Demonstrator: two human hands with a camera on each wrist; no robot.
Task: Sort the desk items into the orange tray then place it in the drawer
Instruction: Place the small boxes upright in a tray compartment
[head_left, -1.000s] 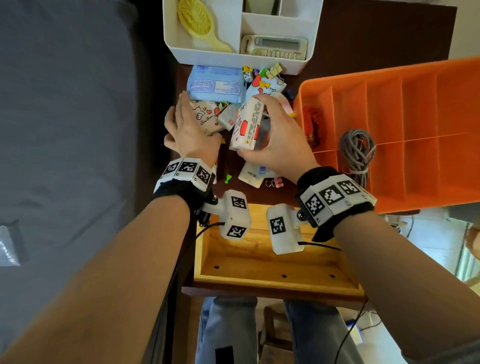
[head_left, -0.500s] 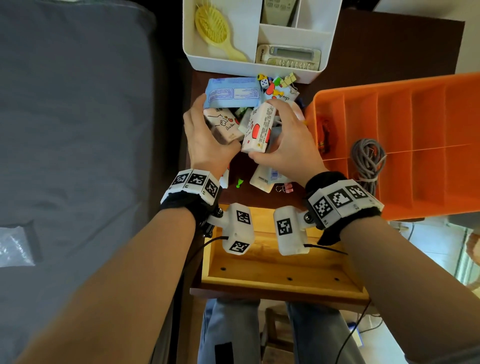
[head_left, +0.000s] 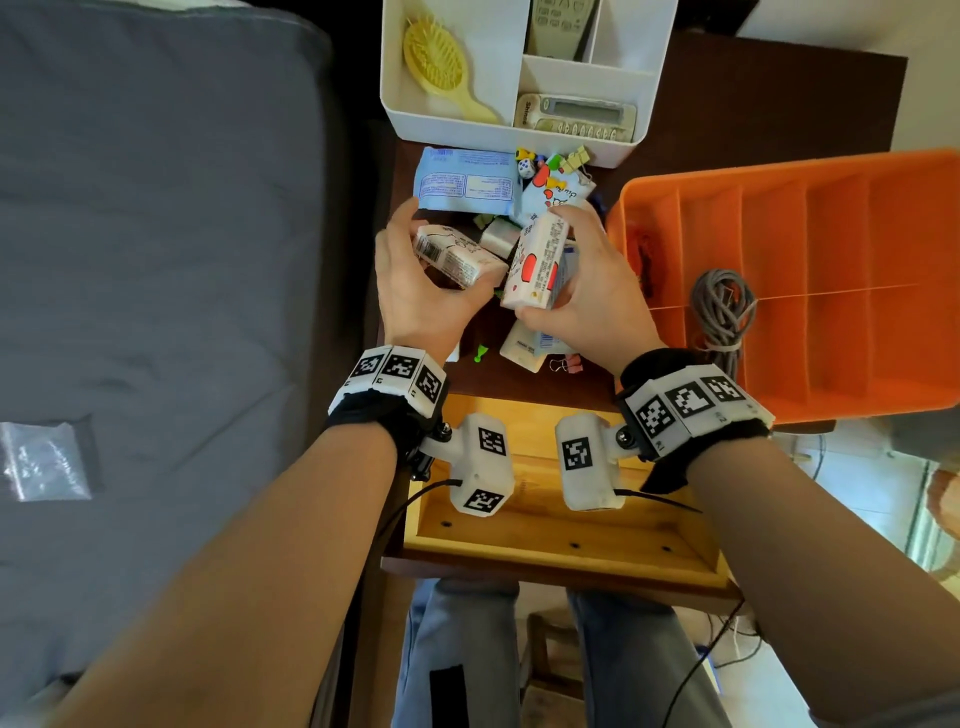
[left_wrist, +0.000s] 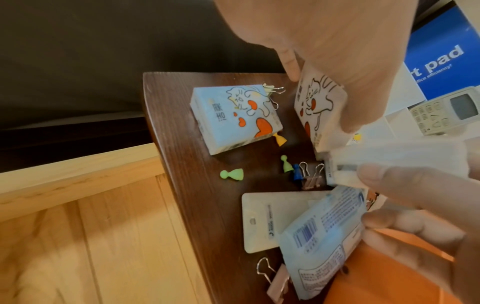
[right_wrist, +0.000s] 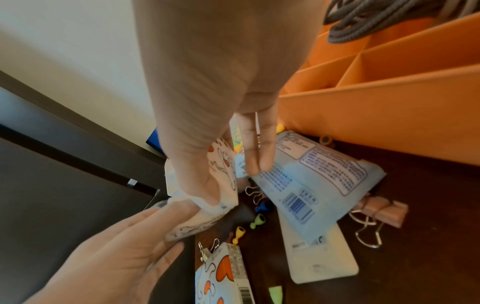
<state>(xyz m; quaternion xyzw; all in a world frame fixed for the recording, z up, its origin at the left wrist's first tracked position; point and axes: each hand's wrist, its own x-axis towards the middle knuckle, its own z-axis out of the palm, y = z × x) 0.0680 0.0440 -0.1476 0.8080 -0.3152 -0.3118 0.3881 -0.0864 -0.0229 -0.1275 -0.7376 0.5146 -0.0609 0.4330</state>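
Note:
My left hand grips a white tissue pack with a cat drawing, held just above the cluttered desk. My right hand grips a second white pack with red hearts, tilted on end, its near corner close to the left pack. In the right wrist view the right hand's thumb and fingers pinch the hearts pack while the left hand holds the cat pack. The orange tray stands to the right, holding a grey coiled cable and a small red item.
On the dark desk lie a blue cat pack, a blue barcode pack, a flat white pack, pawns and binder clips. A white organizer sits behind. The wooden drawer stands open below.
The left hand has closed round the cat pack, lifted it off the desk and turned it toward the right hand. The right hand has kept the hearts pack.

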